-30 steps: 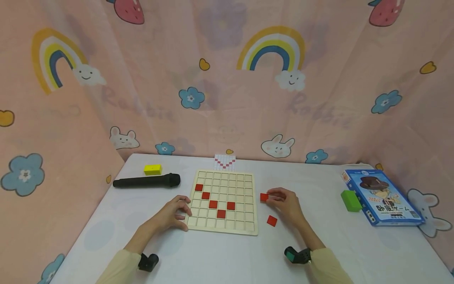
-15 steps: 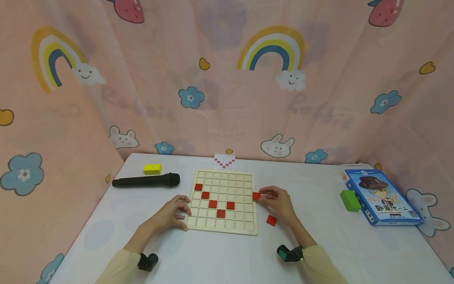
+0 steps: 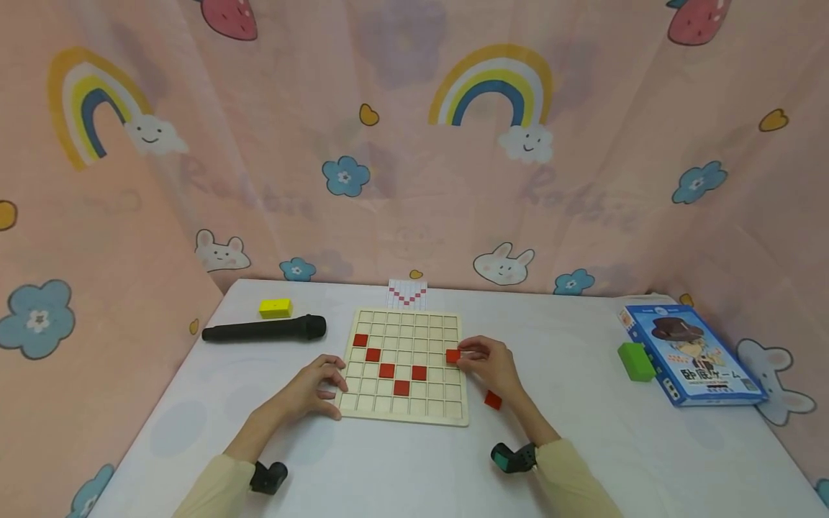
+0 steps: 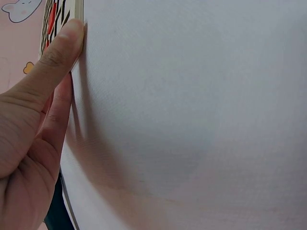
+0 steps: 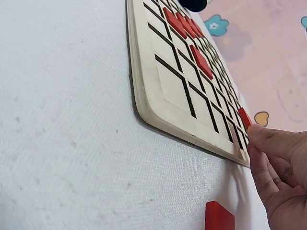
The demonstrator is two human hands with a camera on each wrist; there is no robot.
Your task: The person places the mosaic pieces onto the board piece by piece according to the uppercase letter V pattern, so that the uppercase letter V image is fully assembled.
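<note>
A cream wooden grid board [image 3: 435, 412] lies mid-table, with several red square tiles, one of them [image 3: 401, 388] nearest me, set in its cells. My left hand [image 3: 317, 387] holds the board's left edge; in the left wrist view its thumb [image 4: 67, 40] lies at the board's corner. My right hand [image 3: 494, 365] pinches a red tile [image 3: 452, 356] over the right-hand column of cells. In the right wrist view that tile [image 5: 245, 117] stands tilted between thumb and fingertips. Another red tile [image 3: 493, 400] lies loose on the cloth below the right hand.
Behind the board is a small card [image 3: 407, 295] with a red V pattern on a grid. A black microphone [image 3: 264, 329] and a yellow block [image 3: 275, 309] lie at back left. A green block [image 3: 637, 361] leans by a blue game box [image 3: 696, 356] at right.
My right hand has moved left, bringing the red tile from the cloth beside the board to over its right-hand column. The left hand stays at the board's left edge.
</note>
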